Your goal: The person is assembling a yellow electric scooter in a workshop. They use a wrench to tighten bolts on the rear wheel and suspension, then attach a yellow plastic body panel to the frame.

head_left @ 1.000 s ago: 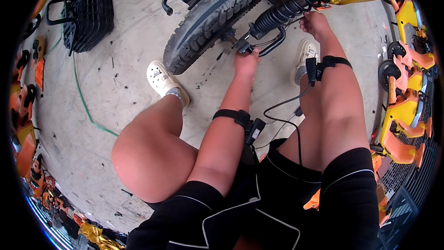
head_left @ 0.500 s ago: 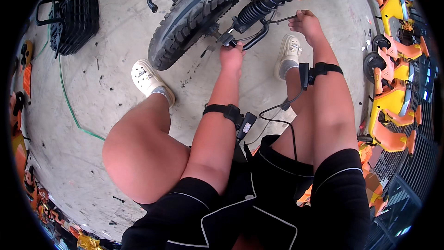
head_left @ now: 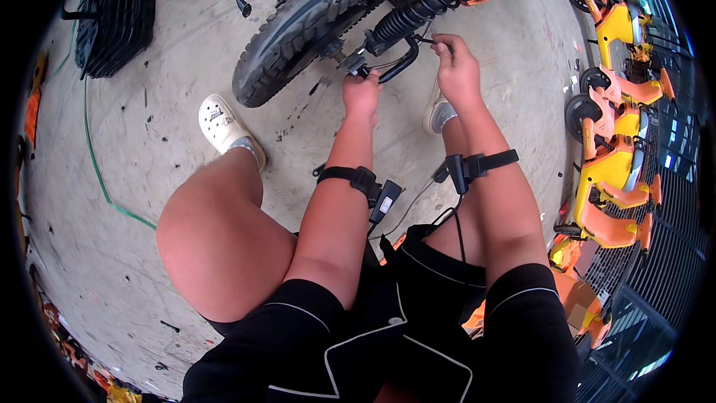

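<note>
A black rubber wheel (head_left: 309,22) of an orange and yellow scooter lies tilted on the concrete floor in front of me. My left hand (head_left: 362,93) is closed around a small black part at the wheel's axle (head_left: 352,63), beside a curved black bar (head_left: 399,67). My right hand (head_left: 455,67) pinches a thin metal tool or wire (head_left: 426,41) close to the black coil spring (head_left: 418,11). Both forearms wear black straps with small devices.
A black ribbed basket (head_left: 112,19) stands at the far left, with a green hose (head_left: 93,157) curving over the floor. Orange and yellow scooter frames (head_left: 615,149) are stacked on the right by a dark grating. My white clogs (head_left: 224,127) rest near the wheel.
The view has shifted, so the wheel sits further left. My right hand has risen off the shoe side to the spring, pinching a thin tool. My left hand stays at the axle.
</note>
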